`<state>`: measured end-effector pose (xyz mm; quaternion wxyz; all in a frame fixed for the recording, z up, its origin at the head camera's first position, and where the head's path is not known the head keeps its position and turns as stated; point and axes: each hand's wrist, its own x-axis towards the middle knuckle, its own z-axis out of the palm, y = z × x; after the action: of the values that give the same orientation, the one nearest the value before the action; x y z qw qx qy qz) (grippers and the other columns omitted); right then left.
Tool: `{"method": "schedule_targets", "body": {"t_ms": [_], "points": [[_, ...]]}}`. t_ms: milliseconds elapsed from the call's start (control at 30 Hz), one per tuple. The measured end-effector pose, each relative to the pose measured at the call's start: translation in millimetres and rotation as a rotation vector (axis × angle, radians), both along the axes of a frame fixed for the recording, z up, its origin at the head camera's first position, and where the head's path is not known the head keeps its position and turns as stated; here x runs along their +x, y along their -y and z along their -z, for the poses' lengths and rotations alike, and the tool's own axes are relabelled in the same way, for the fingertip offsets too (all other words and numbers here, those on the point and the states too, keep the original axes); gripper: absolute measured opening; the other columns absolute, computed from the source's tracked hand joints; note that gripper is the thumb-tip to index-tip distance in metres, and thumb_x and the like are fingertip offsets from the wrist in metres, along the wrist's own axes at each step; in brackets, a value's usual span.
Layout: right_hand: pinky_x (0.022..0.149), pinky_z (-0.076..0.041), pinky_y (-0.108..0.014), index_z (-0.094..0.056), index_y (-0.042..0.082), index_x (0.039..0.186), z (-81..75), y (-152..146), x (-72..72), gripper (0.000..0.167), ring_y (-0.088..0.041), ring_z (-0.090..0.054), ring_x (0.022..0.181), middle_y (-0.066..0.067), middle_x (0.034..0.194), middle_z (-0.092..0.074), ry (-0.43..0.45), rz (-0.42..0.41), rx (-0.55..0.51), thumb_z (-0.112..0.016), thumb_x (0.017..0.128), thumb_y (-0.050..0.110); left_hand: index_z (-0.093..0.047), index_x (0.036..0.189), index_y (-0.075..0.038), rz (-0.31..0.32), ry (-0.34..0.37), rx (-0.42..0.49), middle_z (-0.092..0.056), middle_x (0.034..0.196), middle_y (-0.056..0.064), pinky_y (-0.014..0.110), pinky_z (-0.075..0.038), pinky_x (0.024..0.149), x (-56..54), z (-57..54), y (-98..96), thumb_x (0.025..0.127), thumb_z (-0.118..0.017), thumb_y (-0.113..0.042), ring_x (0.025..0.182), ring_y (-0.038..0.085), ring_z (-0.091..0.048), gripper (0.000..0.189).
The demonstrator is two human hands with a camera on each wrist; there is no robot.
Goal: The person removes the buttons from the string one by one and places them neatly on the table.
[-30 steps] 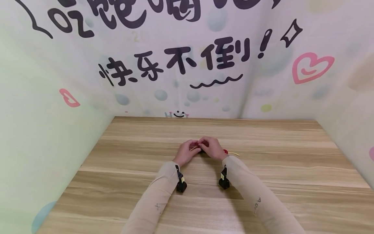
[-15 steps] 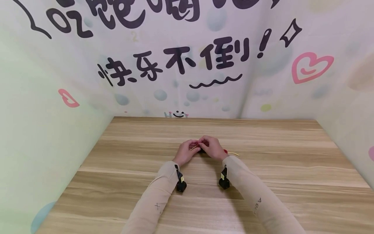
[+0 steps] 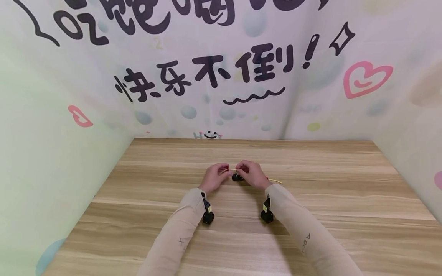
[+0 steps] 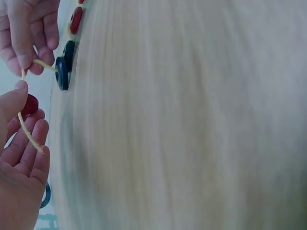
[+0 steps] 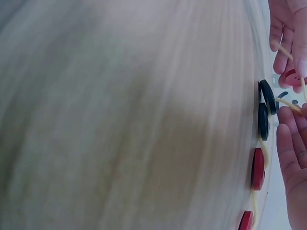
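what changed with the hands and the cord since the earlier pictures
The left hand has drawn left, away from the right hand, holding the red button; yellow cord now spans the gap, and the black buttons show more clearly. The right hand stays about where it was.

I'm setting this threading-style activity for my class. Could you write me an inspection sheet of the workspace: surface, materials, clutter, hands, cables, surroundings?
Surface: wood-grain table, light brown.
Job's things: yellow cord; two black discs close together; further along the cord, at least two red discs; one held red disc.
Clutter: nothing seen.
Left hand: pinches the held red disc and the cord.
Right hand: pinches the cord between the held red disc and the black discs.
Cables: nothing seen; each wrist wears a small black device.
Surroundings: pale back wall printed with dark lettering, bubbles and a pink heart.
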<state>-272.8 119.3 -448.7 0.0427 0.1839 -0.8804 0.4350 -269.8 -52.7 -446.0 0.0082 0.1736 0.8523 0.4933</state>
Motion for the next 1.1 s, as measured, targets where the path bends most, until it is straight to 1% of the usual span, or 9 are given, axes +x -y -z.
{"method": "schedule_targets", "body": {"t_ms": [133,267,400,700,900,1100], "points": [[0.066,-0.046,-0.027,-0.061,0.002,0.088,1.2,-0.1,-0.7,0.006,-0.014,-0.055,0.073,-0.005,0.081,-0.061,0.012,0.009,0.018,-0.058,0.084,0.005,-0.054,0.113,0.008,-0.008,0.011,-0.015,-0.060,0.104,0.016,0.033,-0.044,0.084,-0.4,-3.2,5.3,0.083,-0.061,-0.008,0.099,0.025,-0.056,0.034],[0.065,-0.046,-0.027,-0.061,0.001,0.088,0.6,-1.0,0.6,0.006,-0.015,-0.055,0.072,-0.006,0.081,-0.061,0.004,0.008,0.025,-0.058,0.084,0.005,-0.054,0.112,0.008,-0.006,0.000,-0.022,-0.060,0.104,0.017,0.031,-0.046,0.081,-0.2,-4.1,9.3,0.083,-0.061,-0.006,0.097,0.026,-0.056,0.033],[0.065,-0.046,-0.027,-0.061,0.001,0.088,0.0,-1.6,1.6,0.006,-0.015,-0.054,0.071,-0.006,0.081,-0.061,0.012,0.013,0.026,-0.059,0.084,0.005,-0.054,0.111,0.009,-0.008,-0.009,-0.025,-0.061,0.101,0.018,0.031,-0.046,0.079,-0.3,-3.7,12.9,0.081,-0.062,-0.004,0.094,0.027,-0.057,0.033],[0.063,-0.046,-0.025,-0.061,0.003,0.087,2.3,-3.0,0.5,0.005,-0.014,-0.053,0.070,-0.005,0.080,-0.060,0.040,0.030,0.042,-0.059,0.084,0.006,-0.055,0.110,0.008,-0.041,0.003,-0.011,-0.061,0.096,0.016,0.033,-0.046,0.079,-1.6,-1.8,22.8,0.080,-0.063,-0.003,0.089,0.026,-0.058,0.034],[0.061,-0.046,-0.024,-0.061,0.002,0.087,3.8,-3.3,0.7,0.005,-0.014,-0.053,0.069,-0.006,0.079,-0.060,0.040,0.026,0.038,-0.059,0.084,0.005,-0.055,0.109,0.008,-0.046,-0.006,-0.030,-0.060,0.094,0.016,0.033,-0.046,0.079,-1.2,-1.5,29.8,0.079,-0.063,-0.002,0.088,0.027,-0.057,0.032],[0.060,-0.046,-0.025,-0.061,0.003,0.086,4.4,-3.7,1.0,0.004,-0.014,-0.054,0.069,-0.005,0.079,-0.060,0.042,0.025,0.035,-0.058,0.084,0.006,-0.055,0.109,0.009,-0.053,0.015,-0.038,-0.060,0.094,0.017,0.034,-0.046,0.079,-1.2,-2.6,37.0,0.080,-0.063,-0.003,0.087,0.027,-0.057,0.033]]}}
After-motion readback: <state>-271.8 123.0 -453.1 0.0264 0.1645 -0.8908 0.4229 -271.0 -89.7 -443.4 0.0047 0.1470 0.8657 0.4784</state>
